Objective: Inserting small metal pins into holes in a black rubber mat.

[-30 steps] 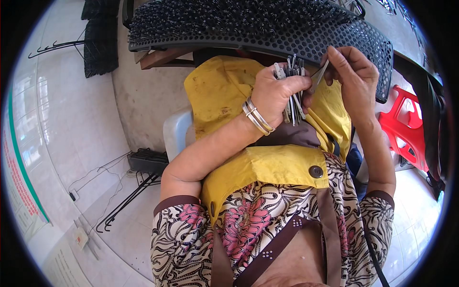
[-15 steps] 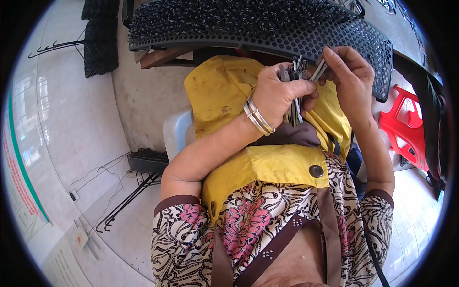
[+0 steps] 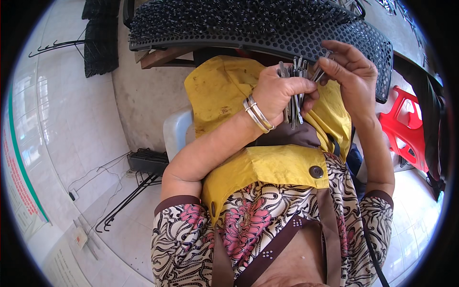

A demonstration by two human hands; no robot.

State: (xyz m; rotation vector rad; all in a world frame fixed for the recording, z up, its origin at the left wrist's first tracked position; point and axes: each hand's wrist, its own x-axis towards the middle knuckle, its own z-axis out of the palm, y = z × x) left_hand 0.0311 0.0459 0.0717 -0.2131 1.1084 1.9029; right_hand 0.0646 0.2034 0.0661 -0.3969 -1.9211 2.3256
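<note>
Clenched around a bundle of thin metal strips (image 3: 294, 93), the left hand (image 3: 277, 93) has its fingers fully wrapped about the middle of the bundle, so the ends stick out above and below the fist. The right hand (image 3: 351, 71) pinches the upper tip of one strip between thumb and fingertips, its other fingers loosely spread. Both hands work just in front of the near edge of the black perforated mat (image 3: 267, 28), above the person's yellow apron (image 3: 267, 162).

The strips look narrow, flat and grey, with a dull shine and some darker ends; exactly how many there are cannot be told. They seem light singly and stiff, probably springy, and smooth enough to slide against one another, so a firm grasp around the middle likely keeps the bundle together while single pieces draw out lengthwise from the top. Their ends may be sharp.

Left of the mat's edge, silver bangles (image 3: 258, 115) circle the left wrist.
</note>
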